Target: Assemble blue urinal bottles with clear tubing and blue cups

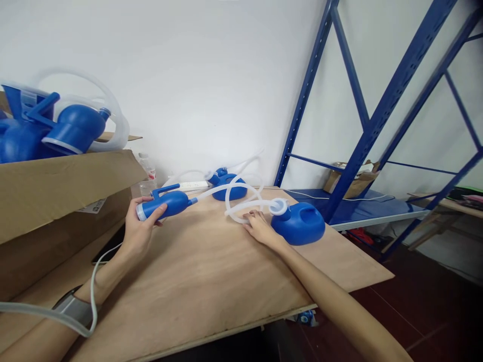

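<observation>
My left hand is wrapped around a blue urinal receiver with a handle and a pale rim. From its narrow tip a translucent tube loops across to the white cap of a blue plastic urinal bottle, which lies on the table with its handle upward. My right hand is low over the table, just left of that bottle, its fingers closed around the lower part of the tube loop. The fingertips partly hide the tube there.
A second blue bottle with its tube stands at the back of the wooden table. On the left is a cardboard box of blue receivers. Nearby are a clear bottle and a power strip. Blue shelving borders the right.
</observation>
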`<state>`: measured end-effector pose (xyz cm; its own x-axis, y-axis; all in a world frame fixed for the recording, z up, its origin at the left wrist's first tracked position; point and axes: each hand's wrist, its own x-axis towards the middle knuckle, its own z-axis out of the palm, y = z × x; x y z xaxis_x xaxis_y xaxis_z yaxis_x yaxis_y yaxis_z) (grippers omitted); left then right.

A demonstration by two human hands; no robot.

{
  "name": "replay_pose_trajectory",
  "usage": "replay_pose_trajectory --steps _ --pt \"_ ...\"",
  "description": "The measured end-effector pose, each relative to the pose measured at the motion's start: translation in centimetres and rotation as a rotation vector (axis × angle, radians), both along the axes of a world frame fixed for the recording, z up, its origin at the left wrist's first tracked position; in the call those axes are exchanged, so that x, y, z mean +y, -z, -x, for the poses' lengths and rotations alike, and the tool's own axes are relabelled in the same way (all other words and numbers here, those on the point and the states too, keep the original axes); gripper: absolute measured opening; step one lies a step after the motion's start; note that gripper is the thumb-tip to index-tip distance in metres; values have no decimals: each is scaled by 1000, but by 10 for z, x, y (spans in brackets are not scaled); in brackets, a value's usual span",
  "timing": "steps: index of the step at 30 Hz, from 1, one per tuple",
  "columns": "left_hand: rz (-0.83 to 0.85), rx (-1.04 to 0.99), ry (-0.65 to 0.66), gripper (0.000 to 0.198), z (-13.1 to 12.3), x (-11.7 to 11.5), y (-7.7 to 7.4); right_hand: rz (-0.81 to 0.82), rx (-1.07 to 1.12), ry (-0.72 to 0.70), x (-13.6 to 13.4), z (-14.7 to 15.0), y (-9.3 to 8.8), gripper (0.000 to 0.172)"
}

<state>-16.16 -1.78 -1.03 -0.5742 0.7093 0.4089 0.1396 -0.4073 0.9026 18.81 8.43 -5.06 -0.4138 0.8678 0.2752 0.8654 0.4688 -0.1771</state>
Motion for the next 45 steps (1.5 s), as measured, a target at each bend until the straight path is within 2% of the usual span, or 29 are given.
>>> replay_pose_trajectory --steps 2,6,13,16,19,22,25,28,35,45 --pt "-2 -23 -20 46 2 0 -2 -17 44 -79 2 -1 4 38" --pt "-4 -104 -77 48 5 0 -6 -137 137 -155 -1 -8 4 53" --pt "31 -201 -158 56 10 2 -10 -240 365 15 0 -11 4 50" --pt "15 -211 -169 58 13 4 -8 -123 657 41 7 -5 9 57" --pt "-10 -226 -193 56 14 8 -5 142 1114 64 16 1 16 63" --pt "-16 -230 -211 56 16 11 -3 335 1441 94 22 4 21 46" --pt "-13 -229 -215 56 16 12 -2 398 1533 97 23 3 21 24" --pt "-9 -228 -215 56 16 12 -2 433 1628 76 22 1 18 13" --pt "1 -222 -212 57 14 11 -3 465 1807 -1 17 5 12 15" --pt "19 -182 -176 59 11 8 -3 483 1991 -25 13 9 10 25"
